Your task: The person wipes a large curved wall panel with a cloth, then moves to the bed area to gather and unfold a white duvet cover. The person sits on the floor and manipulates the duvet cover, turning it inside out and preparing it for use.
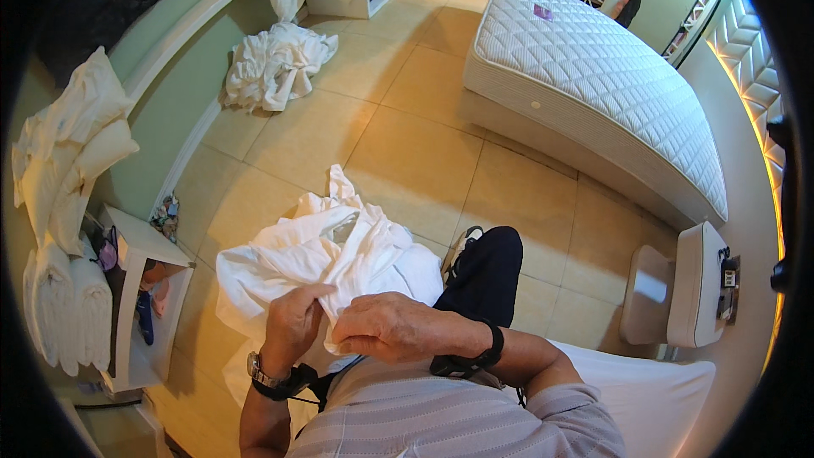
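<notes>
A large crumpled white cloth [356, 248], perhaps a sheet or a duvet cover, spreads over my lap and down in front of me. Its near edge is pinched by my left hand [294, 324], thumb on top. Close beside it, my right hand [391, 329] grips the same edge with curled fingers. The two hands are only a short gap apart, near my waist. Folds hide part of the fingertips. My right knee in dark trousers [486, 273] shows next to the cloth.
A bare quilted mattress [585, 70] on its base stands ahead to the right. A white nightstand [690, 292] is at the right wall. White linen [276, 67] lies heaped on the tiled floor. Pillows [76, 140] and rolled white bedding [70, 305] sit by the open cabinet [149, 254] at left.
</notes>
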### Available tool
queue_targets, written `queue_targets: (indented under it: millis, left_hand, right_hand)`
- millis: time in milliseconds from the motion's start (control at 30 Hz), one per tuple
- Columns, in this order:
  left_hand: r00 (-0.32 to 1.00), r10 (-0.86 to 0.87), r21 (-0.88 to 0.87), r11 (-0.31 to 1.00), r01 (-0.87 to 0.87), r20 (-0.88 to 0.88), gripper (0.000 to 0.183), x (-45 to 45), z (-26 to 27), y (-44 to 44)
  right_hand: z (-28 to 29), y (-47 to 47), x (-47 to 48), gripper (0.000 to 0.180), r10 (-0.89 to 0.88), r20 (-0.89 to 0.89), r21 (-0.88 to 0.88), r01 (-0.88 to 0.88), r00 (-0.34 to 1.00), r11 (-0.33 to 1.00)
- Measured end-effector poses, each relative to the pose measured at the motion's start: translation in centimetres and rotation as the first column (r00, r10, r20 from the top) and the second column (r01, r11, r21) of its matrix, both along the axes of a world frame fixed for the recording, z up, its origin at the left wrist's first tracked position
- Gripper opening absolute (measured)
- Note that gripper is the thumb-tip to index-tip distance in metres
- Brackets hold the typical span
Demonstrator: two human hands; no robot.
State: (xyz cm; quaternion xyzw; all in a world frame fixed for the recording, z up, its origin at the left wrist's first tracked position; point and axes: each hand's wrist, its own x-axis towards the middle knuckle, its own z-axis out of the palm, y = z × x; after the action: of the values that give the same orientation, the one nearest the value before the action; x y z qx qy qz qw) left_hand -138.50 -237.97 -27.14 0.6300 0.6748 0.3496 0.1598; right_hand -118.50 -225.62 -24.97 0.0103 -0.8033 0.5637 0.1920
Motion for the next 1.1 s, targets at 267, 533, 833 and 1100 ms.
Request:
queue_targets:
  millis: [267, 533, 833, 1100]
  left_hand:
    - [0.881, 0.165, -0.028, 0.985, -0.171, 0.443, 0.027, 1.4, -0.7, 0.2]
    - [0.788, -0.309, -0.153, 0.880, 0.449, 0.533, 0.036, 1.6, -0.9, -0.5]
    - [0.991, -0.037, 0.010, 0.999, 0.036, 0.130, 0.019, 1.1, -1.0, 0.1]
    - [0.979, 0.202, 0.398, 0.901, -0.170, -0.039, 0.016, 1.0, 1.4, -0.1]
  right_hand:
    - [0.3, -0.4, -0.6, 0.011, -0.179, -0.240, 0.155, 0.220, 0.954, 0.963]
    - [1.5, 0.0, 0.8, 0.011, -0.305, -0.228, 0.198, 0.350, 0.925, 0.915]
    - [0.1, 1.0, 3.0, 0.015, -0.123, 0.217, 0.071, 0.110, 0.968, 0.991]
    - [-3.3, 1.9, 4.2, 0.031, -0.115, 0.473, -0.026, 0.144, 0.874, 0.989]
